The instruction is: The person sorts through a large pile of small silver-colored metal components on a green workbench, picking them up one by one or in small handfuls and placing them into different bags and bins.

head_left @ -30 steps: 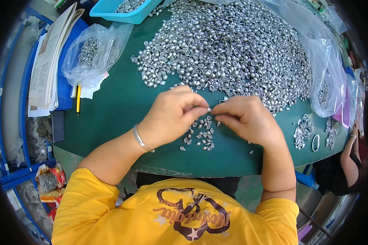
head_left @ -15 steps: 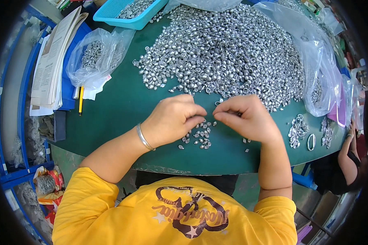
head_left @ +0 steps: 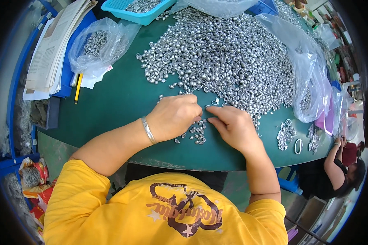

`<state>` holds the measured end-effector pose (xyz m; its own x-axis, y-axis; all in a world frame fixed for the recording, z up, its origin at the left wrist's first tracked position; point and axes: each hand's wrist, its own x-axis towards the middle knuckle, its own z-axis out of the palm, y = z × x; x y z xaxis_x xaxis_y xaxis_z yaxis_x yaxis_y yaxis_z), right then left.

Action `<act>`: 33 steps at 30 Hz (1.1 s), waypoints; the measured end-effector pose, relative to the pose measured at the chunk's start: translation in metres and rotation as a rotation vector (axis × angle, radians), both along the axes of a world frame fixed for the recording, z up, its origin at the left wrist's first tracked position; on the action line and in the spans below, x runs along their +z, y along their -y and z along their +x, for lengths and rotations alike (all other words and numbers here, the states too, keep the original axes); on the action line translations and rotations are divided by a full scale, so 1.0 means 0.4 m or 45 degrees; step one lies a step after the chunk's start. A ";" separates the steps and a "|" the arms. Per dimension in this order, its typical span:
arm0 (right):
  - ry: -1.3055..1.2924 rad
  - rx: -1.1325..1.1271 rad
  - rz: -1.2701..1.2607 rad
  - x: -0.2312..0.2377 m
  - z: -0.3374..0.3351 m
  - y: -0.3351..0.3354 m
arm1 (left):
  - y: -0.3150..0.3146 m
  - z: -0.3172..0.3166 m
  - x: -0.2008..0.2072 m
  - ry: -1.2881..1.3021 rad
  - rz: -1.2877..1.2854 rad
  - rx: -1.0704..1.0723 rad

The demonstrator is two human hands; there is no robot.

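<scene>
On the left of the green desk (head_left: 98,116), a clear bag (head_left: 115,48) holds grey metal pieces, and a blue basket (head_left: 129,16) near the far edge holds more. The left hand (head_left: 176,115) is curled, its fingertips hidden; I cannot tell whether it grips a piece. Just beside it, nearer the person, lies a small batch of cups (head_left: 199,132): egg-shaped, their long axes at mixed angles, some hollow up, some dome up. Beyond both hands spreads a big heap (head_left: 221,53) of similar cups, pointing every way. The right hand (head_left: 235,128) has thumb and forefinger slightly parted. Farther right, an oval ring (head_left: 298,146) has its long axis running roughly toward the person. Past it, another clear bag (head_left: 308,65) has metal pieces inside, next to a purple tub (head_left: 325,116).
</scene>
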<state>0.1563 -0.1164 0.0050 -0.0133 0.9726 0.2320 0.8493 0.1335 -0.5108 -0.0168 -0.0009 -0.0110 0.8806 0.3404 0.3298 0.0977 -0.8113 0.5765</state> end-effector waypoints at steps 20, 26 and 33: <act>-1.152 -0.155 -0.428 0.015 0.011 -0.008 | -0.072 -0.014 0.039 0.150 -1.229 0.266; -0.057 -0.094 -0.159 0.002 -0.056 0.009 | -0.044 -0.046 0.029 -0.233 -0.173 0.183; -2.185 -0.208 -0.475 0.020 -0.013 0.013 | -0.029 -0.077 0.060 -0.089 -1.163 0.377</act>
<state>0.1510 -0.1218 0.0129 0.0789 0.9385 -0.3362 -0.6377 -0.2117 -0.7406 -0.0477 0.0107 0.0129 0.7251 0.6516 -0.2229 0.2845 0.0112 0.9586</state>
